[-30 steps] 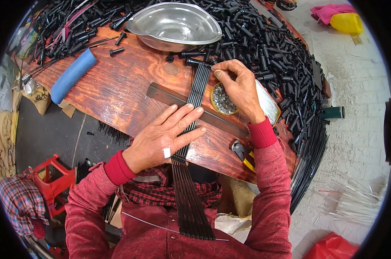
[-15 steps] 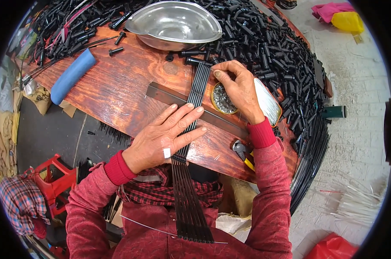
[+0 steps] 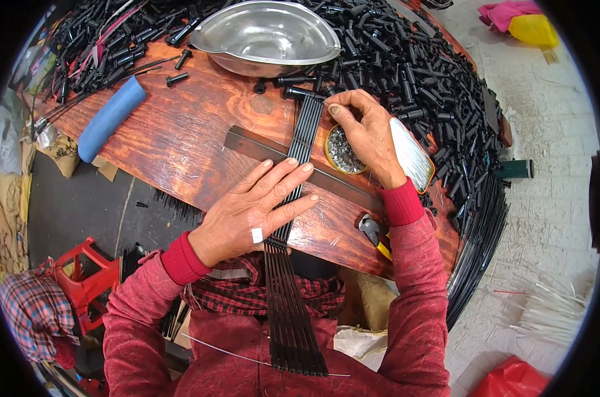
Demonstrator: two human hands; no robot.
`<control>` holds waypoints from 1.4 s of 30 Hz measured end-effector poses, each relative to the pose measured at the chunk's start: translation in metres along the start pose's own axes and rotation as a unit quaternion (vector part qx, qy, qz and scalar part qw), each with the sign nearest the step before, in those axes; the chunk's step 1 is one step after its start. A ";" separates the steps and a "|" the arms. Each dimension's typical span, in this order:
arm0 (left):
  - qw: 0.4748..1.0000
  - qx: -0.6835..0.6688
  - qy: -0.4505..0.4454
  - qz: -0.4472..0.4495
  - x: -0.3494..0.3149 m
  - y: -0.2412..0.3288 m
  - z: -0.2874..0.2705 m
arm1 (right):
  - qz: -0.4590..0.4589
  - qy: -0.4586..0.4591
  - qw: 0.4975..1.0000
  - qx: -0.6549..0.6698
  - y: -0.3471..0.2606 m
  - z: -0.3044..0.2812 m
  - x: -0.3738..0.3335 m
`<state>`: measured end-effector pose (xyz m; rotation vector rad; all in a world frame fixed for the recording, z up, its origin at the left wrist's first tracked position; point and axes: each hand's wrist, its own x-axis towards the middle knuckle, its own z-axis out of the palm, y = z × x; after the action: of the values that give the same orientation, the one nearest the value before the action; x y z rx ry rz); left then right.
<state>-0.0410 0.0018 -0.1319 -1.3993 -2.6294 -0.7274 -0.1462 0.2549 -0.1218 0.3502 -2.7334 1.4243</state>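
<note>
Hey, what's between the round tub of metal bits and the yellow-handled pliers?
In the head view, a dark flat bar lies between the tub and the pliers, with wooden tabletop between bar and pliers.

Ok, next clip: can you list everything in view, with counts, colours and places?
slim rods: several, black, beneath left hand
flat bar: one, dark, across tabletop
round tin: one, yellow-rimmed, holding small metal pieces, beside right hand
tray: one, pale, right of tin
pincers: one, yellow-handled, near edge
pan: one, silver, far side
plastic tubes: uncountable, black, heaped far and right
curved piece: one, blue, left
tabletop: one, reddish-brown, centre
stool: one, red, lower left
plaid cloth: one, blue-red, beside stool
thin strips: many, white, right floor
left hand: one, maroon-sleeved, fingers spread over rods
right hand: one, maroon-sleeved, at rods' far end
</note>
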 end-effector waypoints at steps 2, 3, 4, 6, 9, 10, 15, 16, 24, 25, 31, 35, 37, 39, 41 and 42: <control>1.000 -0.003 -0.003 -0.002 0.001 0.001 -0.003 | -0.011 0.012 1.000 -0.020 -0.001 0.002 0.000; 1.000 -0.007 -0.006 -0.004 0.001 0.002 -0.005 | -0.022 0.024 0.999 -0.040 -0.003 0.003 0.000; 1.000 -0.006 -0.006 -0.004 0.001 0.002 -0.005 | -0.023 0.024 0.999 -0.040 -0.006 0.004 -0.001; 1.000 0.000 -0.006 -0.003 0.000 0.001 -0.004 | -0.058 0.055 0.992 -0.102 -0.014 0.005 -0.004; 1.000 0.018 -0.008 0.002 -0.001 0.001 -0.003 | -0.093 0.079 0.983 -0.137 -0.015 0.009 -0.008; 1.000 0.019 -0.006 0.000 -0.001 0.001 -0.004 | -0.095 0.078 0.983 -0.137 -0.014 0.010 -0.007; 1.000 0.003 0.003 0.002 -0.001 0.001 -0.003 | -0.065 0.083 0.990 -0.092 -0.014 0.011 -0.009; 1.000 0.003 0.003 0.000 -0.001 0.001 -0.003 | -0.066 0.082 0.990 -0.092 -0.015 0.011 -0.009; 1.000 -0.005 0.020 0.007 0.000 -0.001 -0.001 | -0.015 0.086 0.991 -0.098 -0.019 0.011 -0.010; 1.000 -0.005 0.020 0.007 0.000 -0.001 -0.001 | -0.015 0.086 0.991 -0.098 -0.018 0.011 -0.009; 1.000 -0.002 0.011 0.005 0.001 0.001 -0.004 | -0.043 0.078 0.993 -0.079 -0.010 0.009 -0.006; 1.000 -0.002 0.008 0.004 0.001 0.000 -0.003 | -0.086 0.097 0.986 -0.105 -0.015 0.013 -0.007; 1.000 -0.003 0.005 0.005 0.001 0.001 -0.003 | -0.087 0.102 0.986 -0.098 -0.014 0.013 -0.007; 1.000 0.004 0.004 0.006 0.002 0.000 -0.003 | -0.108 0.102 0.983 -0.106 -0.014 0.013 -0.007; 1.000 0.003 0.003 0.005 0.002 0.001 -0.003 | -0.132 0.105 0.978 -0.121 -0.016 0.013 -0.006; 1.000 0.002 0.003 0.002 0.002 0.001 -0.003 | -0.157 0.106 0.972 -0.137 -0.017 0.014 -0.005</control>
<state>-0.0416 0.0026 -0.1283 -1.3991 -2.6199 -0.7234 -0.1367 0.2350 -0.1172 0.5491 -2.5153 0.9353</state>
